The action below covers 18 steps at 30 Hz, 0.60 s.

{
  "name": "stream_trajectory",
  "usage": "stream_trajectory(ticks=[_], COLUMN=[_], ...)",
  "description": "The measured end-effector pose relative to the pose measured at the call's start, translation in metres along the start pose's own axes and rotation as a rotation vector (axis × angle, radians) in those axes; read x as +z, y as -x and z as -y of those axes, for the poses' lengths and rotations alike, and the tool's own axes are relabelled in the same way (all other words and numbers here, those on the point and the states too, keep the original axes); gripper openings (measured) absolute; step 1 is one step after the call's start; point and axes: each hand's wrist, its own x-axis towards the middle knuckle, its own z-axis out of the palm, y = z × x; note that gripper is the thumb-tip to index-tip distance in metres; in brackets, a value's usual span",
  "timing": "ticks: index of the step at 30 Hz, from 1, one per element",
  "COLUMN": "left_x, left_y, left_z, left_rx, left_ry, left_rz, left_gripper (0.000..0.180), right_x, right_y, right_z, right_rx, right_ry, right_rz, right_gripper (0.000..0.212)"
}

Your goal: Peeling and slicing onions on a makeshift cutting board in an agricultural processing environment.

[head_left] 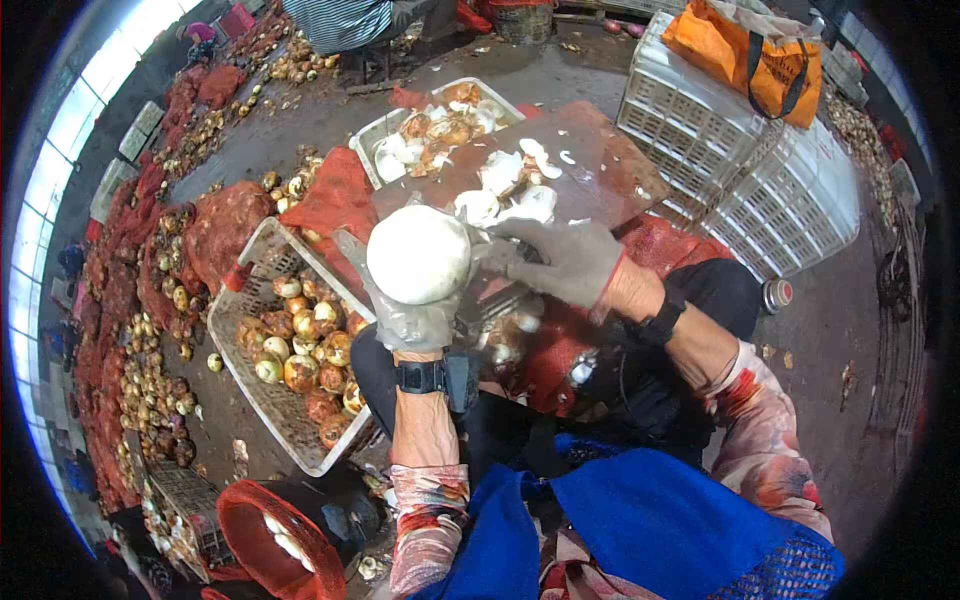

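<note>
Lying ahead of your lap, the brown board [605, 165] carries white peel scraps [500, 172]; the grey floor [820, 320] extends around your work position. Your left hand [425, 318] grips the white onion [418, 255] near the board's near left corner. Your right hand [570, 262] is beside it, fingers bent; blur hides whether it grips anything. A crate of onions [272, 424] flanks your left, stacked white crates [690, 125] bearing an orange bag [712, 45] obstruct the right, and a scrap-filled crate [366, 152] stands beyond the board.
</note>
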Motion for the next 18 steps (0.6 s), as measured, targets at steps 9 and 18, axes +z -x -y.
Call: stream_trajectory(ticks=[9,18], left_x=[0.021,0.001], left_y=[0.010,0.015], left_z=[-0.007,0.003], left_rx=[-0.100,-0.109], left_ry=[0.230,0.210], left_rz=[-0.034,0.127], left_gripper=[0.074,0.057], right_x=[0.005,0.014], right_y=[0.007,-0.017], right_z=[0.002,-0.003], right_rx=[-0.165,-0.406], right_ry=[0.212,0.590], right_rz=[-0.051,0.000], right_gripper=[0.030,0.029])
